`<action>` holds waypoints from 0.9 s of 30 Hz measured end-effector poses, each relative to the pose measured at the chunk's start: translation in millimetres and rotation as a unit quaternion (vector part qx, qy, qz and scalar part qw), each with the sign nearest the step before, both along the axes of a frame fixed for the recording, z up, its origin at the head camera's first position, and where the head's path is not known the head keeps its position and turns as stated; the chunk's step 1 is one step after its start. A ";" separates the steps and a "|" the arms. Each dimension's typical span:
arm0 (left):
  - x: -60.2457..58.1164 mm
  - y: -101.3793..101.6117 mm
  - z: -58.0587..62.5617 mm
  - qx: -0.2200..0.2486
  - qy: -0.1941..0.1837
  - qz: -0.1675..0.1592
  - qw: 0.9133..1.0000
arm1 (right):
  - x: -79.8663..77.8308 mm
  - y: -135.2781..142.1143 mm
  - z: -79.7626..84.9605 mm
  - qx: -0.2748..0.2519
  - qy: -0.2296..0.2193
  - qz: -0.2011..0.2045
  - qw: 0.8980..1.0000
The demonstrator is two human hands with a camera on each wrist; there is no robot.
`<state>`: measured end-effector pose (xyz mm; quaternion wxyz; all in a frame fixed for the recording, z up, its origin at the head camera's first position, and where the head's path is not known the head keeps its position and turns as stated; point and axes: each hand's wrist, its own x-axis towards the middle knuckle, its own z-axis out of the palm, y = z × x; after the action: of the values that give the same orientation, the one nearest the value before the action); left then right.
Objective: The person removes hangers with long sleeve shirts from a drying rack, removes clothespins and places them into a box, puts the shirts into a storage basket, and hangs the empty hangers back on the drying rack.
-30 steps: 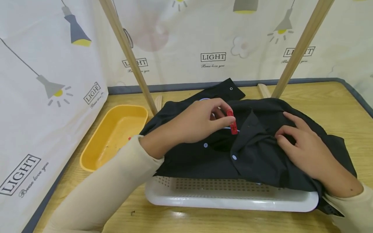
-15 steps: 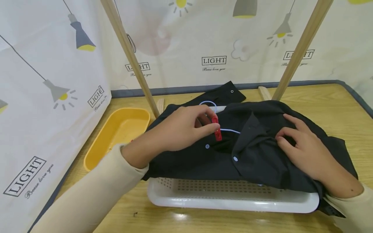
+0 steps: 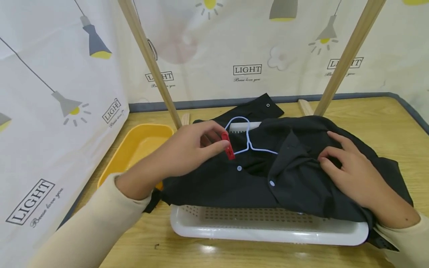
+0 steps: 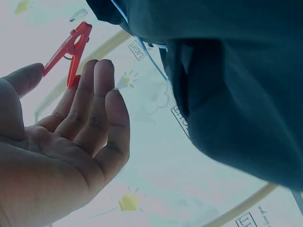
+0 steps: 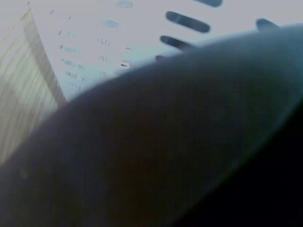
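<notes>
My left hand [image 3: 191,150] pinches a red clothespin [image 3: 228,147] between thumb and fingers, raised over the left part of a black shirt [image 3: 214,190]. In the left wrist view the same clothespin [image 4: 60,52] has one arm at the thumb and the other at a fingertip. Out of the shirt's collar comes the hook and neck of a light-blue hanger [image 3: 248,143]; its rest is hidden inside the cloth. My right hand [image 3: 355,176] pinches the shirt's right side with thumb and a finger, the index finger stretched out over the cloth. Dark, blurred cloth fills most of the right wrist view.
Beneath the shirt stands a white perforated basket [image 3: 268,237]. A yellow tray [image 3: 147,127] sits at the left, partly behind my left arm. Two wooden poles [image 3: 152,69] rise behind the shirt, before a lamp-patterned cloth backdrop [image 3: 207,82].
My left hand has moved left with the clothespin, away from the shirt's collar, so more of the hanger shows. The right hand has stayed in place on the shirt.
</notes>
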<state>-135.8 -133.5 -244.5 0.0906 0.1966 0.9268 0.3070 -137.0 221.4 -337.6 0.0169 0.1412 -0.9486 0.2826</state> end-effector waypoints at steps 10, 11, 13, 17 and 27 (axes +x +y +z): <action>10.8 -25.6 1.3 -0.005 0.007 0.048 0.999 | 0.4 0.6 -1.3 0.002 -0.004 -0.003 1.000; 12.4 -28.7 1.4 -0.006 0.009 0.055 0.998 | 0.4 0.5 -1.3 0.002 -0.005 -0.003 1.000; 15.6 -35.4 0.7 -0.010 0.014 0.068 0.998 | 0.2 0.1 -1.3 0.001 -0.006 -0.003 1.000; 20.9 -49.8 -1.4 -0.013 0.026 0.088 0.996 | 0.3 0.0 -1.2 -0.001 -0.003 0.000 1.000; 24.8 -80.9 -6.4 -0.010 0.046 0.135 0.990 | 0.6 0.3 -0.3 -0.005 -0.002 -0.001 1.000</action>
<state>-110.9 -214.4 -250.9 0.0072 0.0827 0.9511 0.2976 -136.4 221.6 -337.8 0.0157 0.1398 -0.9475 0.2872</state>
